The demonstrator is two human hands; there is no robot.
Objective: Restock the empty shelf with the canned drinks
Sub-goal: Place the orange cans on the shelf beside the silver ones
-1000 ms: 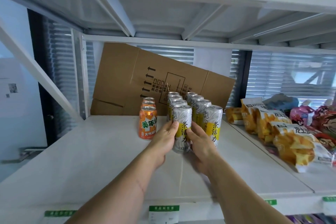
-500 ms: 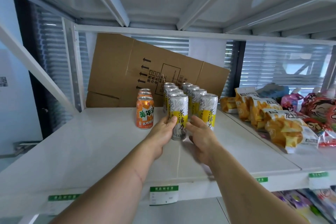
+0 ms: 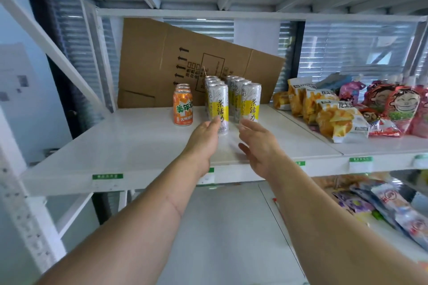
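Note:
Two rows of tall silver-and-yellow cans stand on the white shelf point(image 3: 129, 143); the front left can point(image 3: 219, 106) and the front right can point(image 3: 251, 102) lead each row. A short row of orange cans point(image 3: 183, 111) stands to their left. My left hand point(image 3: 203, 141) hovers in front of the front left can, fingers apart, fingertips just at its lower side. On the other side of that can, my right hand point(image 3: 259, 143) is open below the front right can and holds nothing. Both hands are over the shelf's front part.
A flattened cardboard box point(image 3: 162, 62) leans against the back of the shelf. Yellow snack bags point(image 3: 335, 120) and red pouches point(image 3: 393, 109) fill the adjoining shelf on the right. A lower shelf holds more packets point(image 3: 389, 208). Green price tags point(image 3: 107, 176) line the shelf edge.
Both hands have let go of the front left silver can and drawn back towards me. The can stays standing in its row. My view has shifted back and down.

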